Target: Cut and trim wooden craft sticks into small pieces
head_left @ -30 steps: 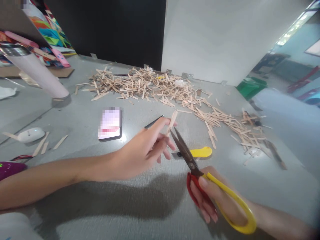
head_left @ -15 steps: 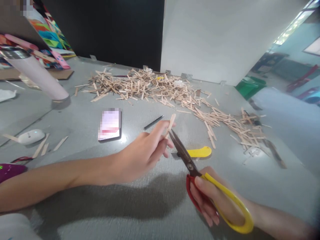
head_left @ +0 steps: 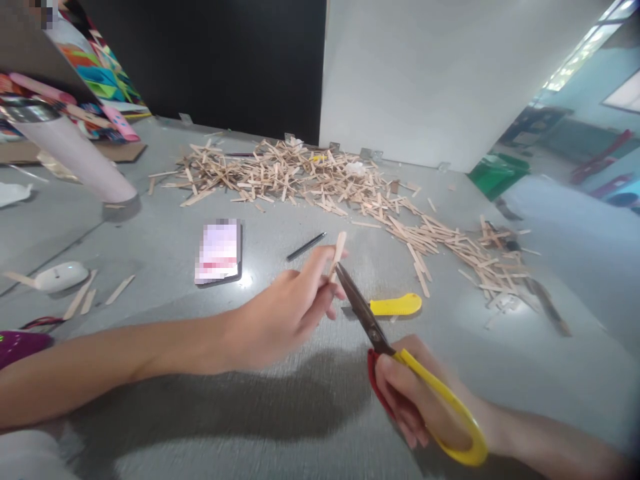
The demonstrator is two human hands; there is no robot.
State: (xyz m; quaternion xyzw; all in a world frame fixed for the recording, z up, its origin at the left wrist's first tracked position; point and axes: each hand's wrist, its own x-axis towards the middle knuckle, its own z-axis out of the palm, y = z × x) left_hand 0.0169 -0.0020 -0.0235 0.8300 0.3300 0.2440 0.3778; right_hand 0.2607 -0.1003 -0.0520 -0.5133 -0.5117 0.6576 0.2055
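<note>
Between the thumb and fingers of my left hand (head_left: 295, 303) is a flat wooden stick (head_left: 339, 246), its upper end pointing up and away. My right hand (head_left: 413, 380) grips a pair of scissors (head_left: 371, 325) with one yellow and one red handle. The dark blades look nearly closed, with their tips at the stick beside my left fingers; whether they touch it I cannot tell. Behind the blades a yellow utility knife (head_left: 397, 305) lies on the table. A black pen (head_left: 307, 246) rests just beyond my left hand.
A long heap of wooden sticks (head_left: 280, 173) stretches along the back of the grey table (head_left: 280, 427). A phone (head_left: 219, 252), a white computer mouse (head_left: 61, 276) and a pale pink bottle (head_left: 75, 157) are on the left. Behind stand black and white panels (head_left: 410, 73).
The scissor handles have come closer together, and my right hand has shifted slightly left. My left hand still holds the stick in nearly the same place.
</note>
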